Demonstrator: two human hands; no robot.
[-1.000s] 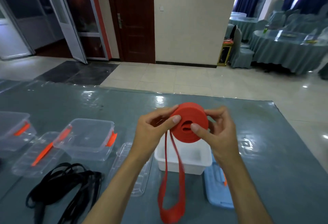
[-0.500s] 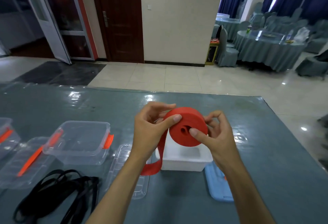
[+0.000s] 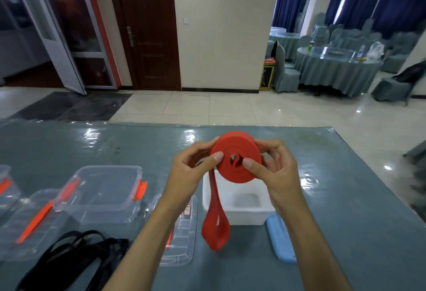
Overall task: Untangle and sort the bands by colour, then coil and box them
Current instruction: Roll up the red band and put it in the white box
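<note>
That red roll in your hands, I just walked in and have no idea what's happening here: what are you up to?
A person is winding a red band into a coil, gripping it with the left hand and right hand above an open white box. Most of it is rolled; a loose loop hangs down in front of the box. The blue lid lies beside the box. A tangle of black bands waits on the table near the clear boxes.

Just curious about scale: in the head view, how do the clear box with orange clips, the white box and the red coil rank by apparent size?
1. Clear box, largest.
2. White box, partly hidden.
3. Red coil, smallest, though held closer to the camera.
</note>
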